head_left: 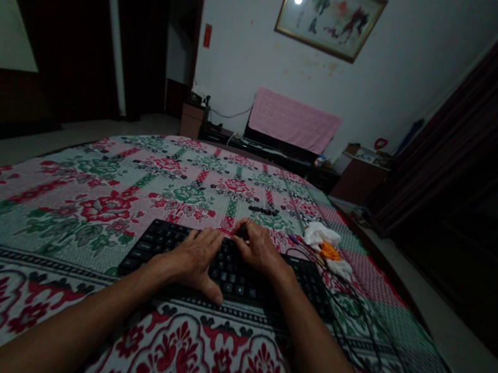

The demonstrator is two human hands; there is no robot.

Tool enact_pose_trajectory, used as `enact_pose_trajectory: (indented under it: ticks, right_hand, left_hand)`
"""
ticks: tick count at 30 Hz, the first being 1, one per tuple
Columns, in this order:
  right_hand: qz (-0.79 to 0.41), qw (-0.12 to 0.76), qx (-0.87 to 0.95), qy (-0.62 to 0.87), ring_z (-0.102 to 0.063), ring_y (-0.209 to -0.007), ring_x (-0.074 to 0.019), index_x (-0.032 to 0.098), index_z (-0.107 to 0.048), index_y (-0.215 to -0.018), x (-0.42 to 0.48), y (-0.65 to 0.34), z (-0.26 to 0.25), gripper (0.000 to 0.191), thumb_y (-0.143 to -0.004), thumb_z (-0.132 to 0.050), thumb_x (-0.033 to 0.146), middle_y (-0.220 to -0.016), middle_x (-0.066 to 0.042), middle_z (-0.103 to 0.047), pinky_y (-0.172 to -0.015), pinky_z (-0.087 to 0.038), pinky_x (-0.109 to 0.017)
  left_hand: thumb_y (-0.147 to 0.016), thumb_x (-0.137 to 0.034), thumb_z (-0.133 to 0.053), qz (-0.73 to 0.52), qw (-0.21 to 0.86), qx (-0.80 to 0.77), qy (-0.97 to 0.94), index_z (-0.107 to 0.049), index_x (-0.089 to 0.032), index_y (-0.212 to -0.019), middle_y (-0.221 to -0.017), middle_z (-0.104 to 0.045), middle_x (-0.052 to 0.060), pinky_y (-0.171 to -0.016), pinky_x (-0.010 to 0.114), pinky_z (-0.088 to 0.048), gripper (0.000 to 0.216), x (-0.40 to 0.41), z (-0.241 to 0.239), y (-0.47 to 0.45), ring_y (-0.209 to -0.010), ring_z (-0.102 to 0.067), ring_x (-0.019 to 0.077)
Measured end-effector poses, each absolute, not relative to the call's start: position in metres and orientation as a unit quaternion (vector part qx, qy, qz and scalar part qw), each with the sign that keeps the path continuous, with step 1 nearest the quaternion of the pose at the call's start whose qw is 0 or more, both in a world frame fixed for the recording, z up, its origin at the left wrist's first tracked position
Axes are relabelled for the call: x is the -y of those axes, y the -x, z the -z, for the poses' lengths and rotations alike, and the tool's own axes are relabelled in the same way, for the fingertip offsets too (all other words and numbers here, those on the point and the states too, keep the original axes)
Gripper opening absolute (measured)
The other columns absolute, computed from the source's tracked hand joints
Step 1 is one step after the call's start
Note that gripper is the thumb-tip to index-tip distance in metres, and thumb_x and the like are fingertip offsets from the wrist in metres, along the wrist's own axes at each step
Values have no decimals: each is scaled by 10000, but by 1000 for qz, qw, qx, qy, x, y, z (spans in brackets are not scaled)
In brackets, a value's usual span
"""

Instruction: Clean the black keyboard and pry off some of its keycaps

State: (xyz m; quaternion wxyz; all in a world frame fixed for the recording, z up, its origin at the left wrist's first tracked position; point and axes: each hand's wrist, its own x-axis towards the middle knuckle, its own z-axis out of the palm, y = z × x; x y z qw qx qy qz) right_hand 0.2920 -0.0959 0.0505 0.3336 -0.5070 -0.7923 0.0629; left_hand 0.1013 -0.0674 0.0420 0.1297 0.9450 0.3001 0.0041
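A black computer keyboard (235, 274) lies on the patterned bedspread in front of me. My left hand (197, 259) rests spread on its left-middle part, with the thumb stretched out toward the front edge. At the keyboard's back edge, my right hand (259, 246) has its thumb and fingers curled together. Something small and dark shows between those fingertips, too dim to make out. Just beyond my right hand, a row of small black pieces (264, 211) lies on the bedspread.
The keyboard's black cable (365, 335) lies in loops at the right. Near it sit a crumpled white and orange bundle (329, 250) and a purple plug (294, 239). The bedspread (103, 209) covers the bed. Beyond stands something draped with a pink cloth (294, 120).
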Motion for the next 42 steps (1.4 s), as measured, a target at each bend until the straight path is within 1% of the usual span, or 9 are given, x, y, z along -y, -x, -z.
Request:
enact_pose_trajectory:
  ticks: [7, 12, 17, 21, 24, 29, 34, 36, 42]
  right_hand:
    - [-39, 321, 793, 516, -504, -668, -148, 197, -474, -825, 95, -284, -53, 116, -744, -498, 118, -737, -17, -551, -630, -393, -255]
    - [-25, 325, 803, 499, -514, -709, -160, 198, -476, -807, 95, -284, -49, 88, -759, -494, 127, -766, -35, -561, -664, -405, -269]
    - [-70, 376, 760, 526, -539, -668, -135, 191, -508, -850, 92, -291, -45, 99, -757, -513, 159, -746, -9, -584, -643, -418, -249]
    - [-119, 409, 699, 574, -539, -603, -131, 191, -517, -827, 85, -297, -40, 111, -730, -559, 223, -682, 10, -587, -591, -423, -249]
    - [-157, 433, 673, 579, -553, -605, -137, 194, -510, -816, 80, -300, -35, 132, -715, -572, 253, -675, 12, -592, -578, -434, -256]
    - [-185, 450, 654, 579, -581, -634, -149, 196, -506, -836, 76, -303, -29, 157, -717, -572, 276, -700, 3, -615, -601, -453, -271]
    - [-223, 458, 640, 576, -592, -631, -146, 192, -483, -825, 78, -302, -31, 156, -722, -572, 267, -675, 12, -610, -611, -454, -267]
    - [-200, 442, 655, 579, -581, -628, -142, 188, -485, -835, 82, -299, -36, 141, -734, -563, 247, -677, 9, -606, -612, -446, -262]
    - [-32, 355, 779, 516, -530, -710, -149, 175, -485, -829, 96, -286, -47, 87, -758, -501, 128, -771, -36, -571, -676, -419, -267]
  left_hand:
    - [-426, -815, -541, -8, 126, -299, -946, -158, -77, -1401, -1458, -197, 214, -1073, 501, -117, 1281, 69, -45, -102, -1340, -142, 361]
    - [-430, -818, -535, 2, 131, -304, -943, -128, -99, -1410, -1470, -164, 209, -1069, 517, -100, 1282, 69, -44, -101, -1348, -107, 360]
    - [-441, -829, -515, 3, 129, -303, -944, -120, -62, -1410, -1472, -153, 209, -1077, 507, -99, 1297, 69, -44, -101, -1351, -100, 354]
    - [-434, -843, -502, 4, 127, -301, -945, -116, -46, -1409, -1468, -156, 220, -1078, 509, -100, 1317, 69, -45, -101, -1351, -103, 352]
    - [-433, -845, -501, 5, 128, -301, -945, -127, -44, -1408, -1466, -153, 227, -1078, 510, -96, 1316, 68, -44, -101, -1350, -101, 354]
    - [-434, -844, -504, 4, 128, -304, -944, -127, -47, -1408, -1468, -147, 228, -1078, 511, -95, 1313, 68, -43, -101, -1352, -88, 356]
    - [-436, -837, -515, 4, 124, -304, -944, -124, -48, -1408, -1467, -154, 225, -1080, 504, -94, 1311, 68, -43, -101, -1350, -94, 358]
    - [-439, -835, -514, 2, 123, -303, -945, -126, -56, -1409, -1470, -147, 219, -1080, 502, -95, 1303, 68, -42, -101, -1350, -89, 362]
    - [-445, -819, -531, 7, 122, -303, -945, -119, -68, -1413, -1475, -130, 216, -1075, 511, -104, 1293, 69, -43, -101, -1350, -94, 362]
